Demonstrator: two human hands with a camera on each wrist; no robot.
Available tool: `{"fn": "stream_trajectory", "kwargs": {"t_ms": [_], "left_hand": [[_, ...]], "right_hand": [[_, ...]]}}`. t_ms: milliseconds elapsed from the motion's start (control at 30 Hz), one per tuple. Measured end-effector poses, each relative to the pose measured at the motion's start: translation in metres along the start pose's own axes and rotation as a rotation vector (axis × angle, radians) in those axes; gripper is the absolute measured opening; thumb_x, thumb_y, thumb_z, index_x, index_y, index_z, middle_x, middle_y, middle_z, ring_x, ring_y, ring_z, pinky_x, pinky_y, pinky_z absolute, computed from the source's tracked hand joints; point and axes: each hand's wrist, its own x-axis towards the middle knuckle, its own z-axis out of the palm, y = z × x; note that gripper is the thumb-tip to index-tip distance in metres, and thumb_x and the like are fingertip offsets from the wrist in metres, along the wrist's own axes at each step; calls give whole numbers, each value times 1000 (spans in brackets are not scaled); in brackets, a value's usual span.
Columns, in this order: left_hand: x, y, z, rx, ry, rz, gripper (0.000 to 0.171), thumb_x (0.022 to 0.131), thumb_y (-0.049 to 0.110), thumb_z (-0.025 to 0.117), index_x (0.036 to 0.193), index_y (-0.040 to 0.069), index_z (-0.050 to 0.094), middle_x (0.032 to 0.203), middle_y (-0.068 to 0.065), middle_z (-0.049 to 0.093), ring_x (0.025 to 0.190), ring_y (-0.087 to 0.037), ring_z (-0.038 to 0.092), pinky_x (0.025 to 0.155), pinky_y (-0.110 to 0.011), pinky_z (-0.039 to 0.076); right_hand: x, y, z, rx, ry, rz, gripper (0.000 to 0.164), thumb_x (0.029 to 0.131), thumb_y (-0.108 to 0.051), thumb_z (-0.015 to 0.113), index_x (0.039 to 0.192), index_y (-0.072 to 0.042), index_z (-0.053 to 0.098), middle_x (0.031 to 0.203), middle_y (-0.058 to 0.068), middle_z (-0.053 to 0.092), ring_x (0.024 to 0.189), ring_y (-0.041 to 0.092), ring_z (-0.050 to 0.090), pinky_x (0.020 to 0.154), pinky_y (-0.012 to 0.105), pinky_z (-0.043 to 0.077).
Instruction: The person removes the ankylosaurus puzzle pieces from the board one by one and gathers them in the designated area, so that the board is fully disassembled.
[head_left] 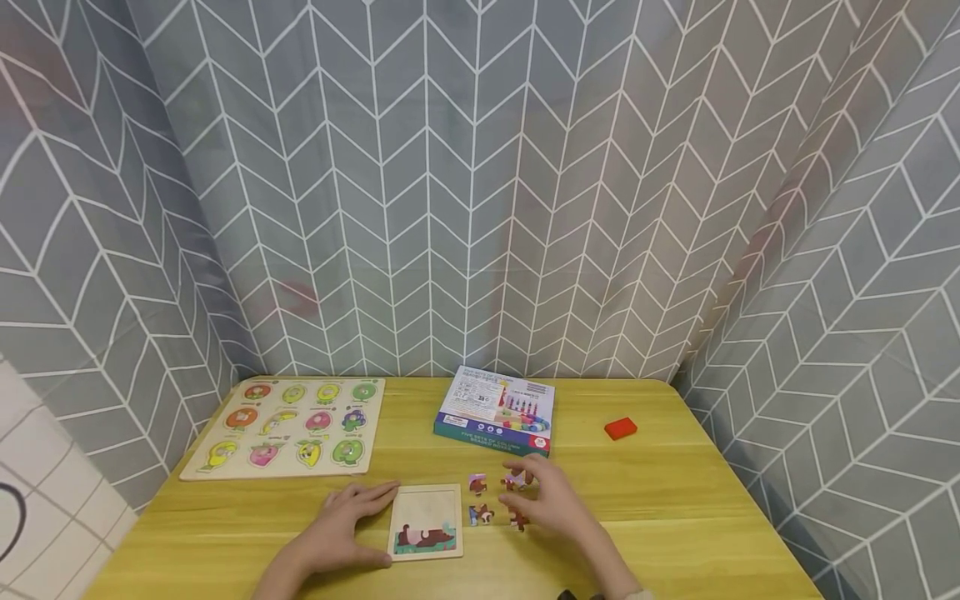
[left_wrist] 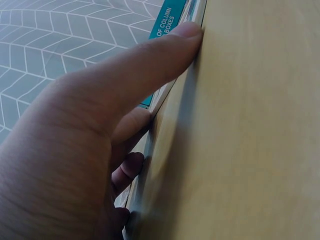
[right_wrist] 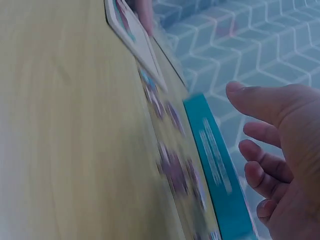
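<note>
A small square wooden puzzle tray [head_left: 461, 521] lies on the table, with brown, pink and green pieces [head_left: 426, 540] filling its lower part and bare wood above. My left hand [head_left: 341, 525] rests at its left side, index finger by the upper corner and thumb [left_wrist: 165, 55] at the lower one. To the tray's right lie several loose jigsaw pieces [head_left: 482, 515] with brown figures. Over the right-hand ones hovers my right hand [head_left: 551, 500], thumb and fingers spread apart with nothing between them; in the right wrist view its fingers [right_wrist: 265, 170] are loosely bent, above the blurred pieces [right_wrist: 172, 170].
Behind the loose pieces lies a boxed bead set [head_left: 491, 408] with a teal side. A wooden fruit puzzle board [head_left: 296, 429] occupies the back left. At the right is a small red block [head_left: 620, 428]. A patterned curtain [head_left: 480, 208] surrounds the table [head_left: 637, 517].
</note>
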Motion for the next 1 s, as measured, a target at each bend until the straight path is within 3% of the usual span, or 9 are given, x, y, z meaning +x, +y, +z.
{"fn": "stream_trajectory", "kwargs": {"t_ms": [333,667,1000], "left_hand": [[1,0,1,7,10,4,101,72,69,86,158,26,54,160,6,53,122,-15,46,97,-44,34],[0,-2,0,15,18,19,99,73,70,85,157,26,55,158,7,56,122,-16,47,96,-43,35],[0,-3,0,10,18,37,100,74,71,84,157,26,54,158,8,55,122,-13,47,95,-43,33]], "right_hand": [[25,-39,41,50,-86,-75,43,94,-24,83,130,-3,71,111,8,70,95,21,61,84,31,53],[38,-77,70,98,-192,-117,39,94,-19,82,129,-6,73,109,4,69,84,5,51,73,19,44],[29,-79,98,84,-308,-169,32,99,-17,76,129,-8,72,102,-7,66,74,-8,51,70,15,49]]}}
